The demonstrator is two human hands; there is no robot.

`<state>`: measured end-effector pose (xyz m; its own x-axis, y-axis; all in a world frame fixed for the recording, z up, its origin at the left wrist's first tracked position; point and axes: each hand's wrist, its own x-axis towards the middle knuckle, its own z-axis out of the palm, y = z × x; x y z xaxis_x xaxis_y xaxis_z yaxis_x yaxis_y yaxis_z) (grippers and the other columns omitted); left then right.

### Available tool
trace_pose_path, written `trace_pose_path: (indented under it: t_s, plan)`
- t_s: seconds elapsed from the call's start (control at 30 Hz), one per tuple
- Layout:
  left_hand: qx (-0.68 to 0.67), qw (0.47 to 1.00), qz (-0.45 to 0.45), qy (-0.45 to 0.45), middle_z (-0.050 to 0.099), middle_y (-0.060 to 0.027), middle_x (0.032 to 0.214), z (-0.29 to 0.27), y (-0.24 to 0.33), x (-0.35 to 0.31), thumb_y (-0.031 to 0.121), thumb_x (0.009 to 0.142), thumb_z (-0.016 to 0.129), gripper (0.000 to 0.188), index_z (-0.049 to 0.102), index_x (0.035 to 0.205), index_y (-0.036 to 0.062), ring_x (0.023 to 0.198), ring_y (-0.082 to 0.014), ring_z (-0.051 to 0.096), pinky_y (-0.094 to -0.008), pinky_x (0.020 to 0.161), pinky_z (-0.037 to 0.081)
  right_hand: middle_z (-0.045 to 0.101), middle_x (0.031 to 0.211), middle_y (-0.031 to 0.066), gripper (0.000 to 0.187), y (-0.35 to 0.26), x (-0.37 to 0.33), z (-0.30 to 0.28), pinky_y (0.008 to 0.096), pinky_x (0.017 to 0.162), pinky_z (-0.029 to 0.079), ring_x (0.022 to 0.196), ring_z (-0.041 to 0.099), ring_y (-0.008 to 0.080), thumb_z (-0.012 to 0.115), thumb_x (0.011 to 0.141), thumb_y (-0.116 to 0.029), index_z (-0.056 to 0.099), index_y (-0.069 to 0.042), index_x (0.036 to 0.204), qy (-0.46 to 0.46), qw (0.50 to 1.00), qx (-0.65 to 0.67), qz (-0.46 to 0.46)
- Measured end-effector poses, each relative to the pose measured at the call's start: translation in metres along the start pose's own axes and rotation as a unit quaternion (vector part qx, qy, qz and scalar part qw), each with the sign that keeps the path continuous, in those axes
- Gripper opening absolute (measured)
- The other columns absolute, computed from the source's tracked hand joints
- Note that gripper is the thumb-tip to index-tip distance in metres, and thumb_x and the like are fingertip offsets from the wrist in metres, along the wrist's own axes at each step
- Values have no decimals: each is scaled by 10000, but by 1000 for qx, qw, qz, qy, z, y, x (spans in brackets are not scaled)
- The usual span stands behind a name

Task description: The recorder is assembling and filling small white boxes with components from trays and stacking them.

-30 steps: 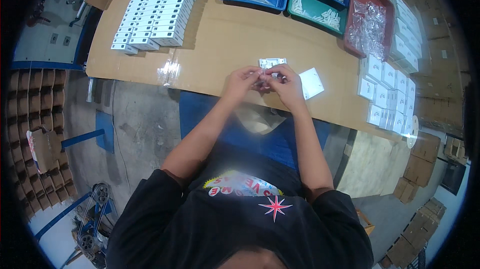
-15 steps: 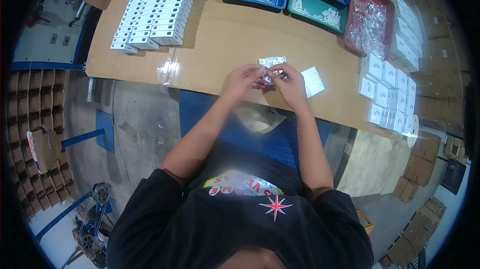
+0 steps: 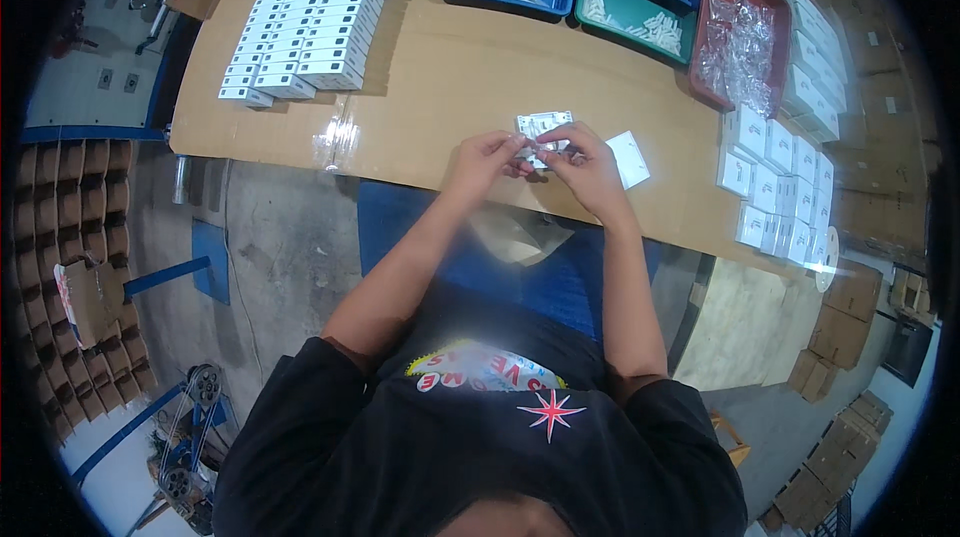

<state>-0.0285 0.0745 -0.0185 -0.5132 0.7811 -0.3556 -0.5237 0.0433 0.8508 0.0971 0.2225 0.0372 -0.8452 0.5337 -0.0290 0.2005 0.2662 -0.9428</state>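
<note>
Close to the table's near edge lies a white plastic fitting, partly covered by my hands. My left hand comes in from its left side, thumb and fingertips pinched together. From the right, my right hand reaches over the fitting with its fingers bent in a pinch. The fingertips of both hands almost meet over the fitting's near part. Whatever they pinch is too small to make out. A flat white square plate rests just right of my right hand.
Stacked white boxes stand at the far left, more white boxes at the right. Along the back sit a blue tray, a green tray of white plugs and a red tray of clear packets. The cardboard-covered table ends near my forearms.
My right hand has shifted slightly to the right and its fingers have changed their bend. My left hand stays in nearly the same place. The fitting and plate have hardly moved.
</note>
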Motion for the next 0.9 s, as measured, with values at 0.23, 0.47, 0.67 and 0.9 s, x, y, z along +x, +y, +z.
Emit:
trace_pose_path:
  t_s: [0.23,0.47,0.67,0.9]
  plan:
    - [-10,1000,-9,-5,722,-100,986,1,-3,-2,247,1085,543,333,674,1198,-37,813,-168,710,-317,744,576,681,867,22,115,9,-1,-3,238,661,465,703,555,90,783,862,-94,743,-21,941,-5,997,-7,72]
    - [-33,999,-4,-16,719,-95,982,2,0,-3,252,1088,538,341,657,1234,-33,803,-159,705,-310,734,571,662,854,6,130,18,1,1,241,639,436,695,527,84,803,855,-109,727,-14,902,1,998,54,13]
    - [45,999,12,2,723,-99,1007,2,-4,0,239,1086,541,331,651,1240,-31,798,-151,695,-288,728,562,662,822,-12,151,17,8,-3,229,617,430,687,522,57,797,886,-139,732,-31,969,-2,997,51,64]
    - [79,996,27,10,733,-160,1062,-17,-29,10,225,1080,547,321,644,1243,-33,784,-160,680,-294,730,558,718,848,30,183,21,99,-64,237,660,484,693,579,64,733,939,-175,729,-7,1012,134,990,-9,-34]
